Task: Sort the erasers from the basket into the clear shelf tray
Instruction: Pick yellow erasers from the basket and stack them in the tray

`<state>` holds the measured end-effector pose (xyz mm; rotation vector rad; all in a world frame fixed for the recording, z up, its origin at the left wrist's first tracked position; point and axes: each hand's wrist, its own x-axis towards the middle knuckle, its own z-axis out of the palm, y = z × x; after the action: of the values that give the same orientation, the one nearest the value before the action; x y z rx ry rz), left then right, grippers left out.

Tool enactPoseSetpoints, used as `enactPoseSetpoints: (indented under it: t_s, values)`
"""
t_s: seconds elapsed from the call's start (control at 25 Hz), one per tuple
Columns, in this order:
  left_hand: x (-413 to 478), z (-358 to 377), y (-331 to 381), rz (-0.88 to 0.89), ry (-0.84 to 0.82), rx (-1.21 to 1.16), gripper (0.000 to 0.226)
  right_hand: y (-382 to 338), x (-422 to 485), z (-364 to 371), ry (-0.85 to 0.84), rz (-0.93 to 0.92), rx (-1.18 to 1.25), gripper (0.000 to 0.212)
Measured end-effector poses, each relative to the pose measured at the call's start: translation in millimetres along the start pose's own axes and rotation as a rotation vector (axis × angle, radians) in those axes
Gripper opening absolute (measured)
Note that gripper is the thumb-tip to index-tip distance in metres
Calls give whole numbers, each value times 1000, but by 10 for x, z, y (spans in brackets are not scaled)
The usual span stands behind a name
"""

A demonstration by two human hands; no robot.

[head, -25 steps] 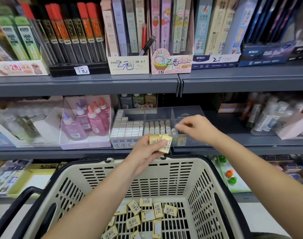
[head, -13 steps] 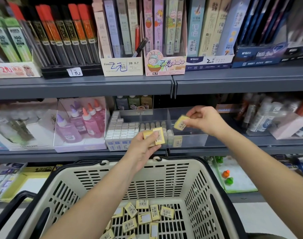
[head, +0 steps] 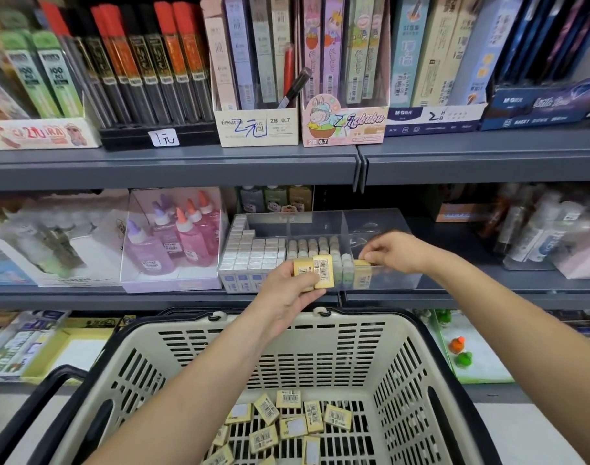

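Several yellow erasers [head: 288,419] lie loose in the bottom of the cream basket [head: 324,350] below me. My left hand [head: 287,297] grips a small stack of yellow erasers [head: 315,270] in front of the clear shelf tray [head: 387,280]. My right hand [head: 394,251] reaches into the tray's right compartment, its fingertips pinching one yellow eraser [head: 362,262] low against the front wall, above another yellow eraser [head: 362,280] standing there. White erasers [head: 253,253] fill the tray's left compartment and grey ones [head: 315,246] the middle one.
A clear box of pink glue bottles [head: 176,243] stands left of the tray. White bottles [head: 538,236] crowd the shelf to the right. The upper shelf edge [head: 320,166] overhangs the tray. The basket's black handle [head: 35,407] curves at lower left.
My right hand has come down from above the tray into its right compartment with the eraser. My left hand stays in front of the tray with its stack.
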<state>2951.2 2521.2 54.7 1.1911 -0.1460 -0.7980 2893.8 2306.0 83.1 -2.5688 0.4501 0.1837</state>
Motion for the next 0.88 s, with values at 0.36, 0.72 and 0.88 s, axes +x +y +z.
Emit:
enactPoseSetpoints:
  t_s: [0.36, 0.72, 0.88]
  values:
    - [16, 225, -29, 18, -73, 120, 18, -307, -285, 48, 79, -234, 262, 8]
    - [-8, 103, -6, 200, -8, 364, 18, 54, -2, -165, 296, 17, 281, 7]
    - [-13, 62, -1, 251, 9, 379, 21, 44, 101, 24, 167, 15, 180, 11]
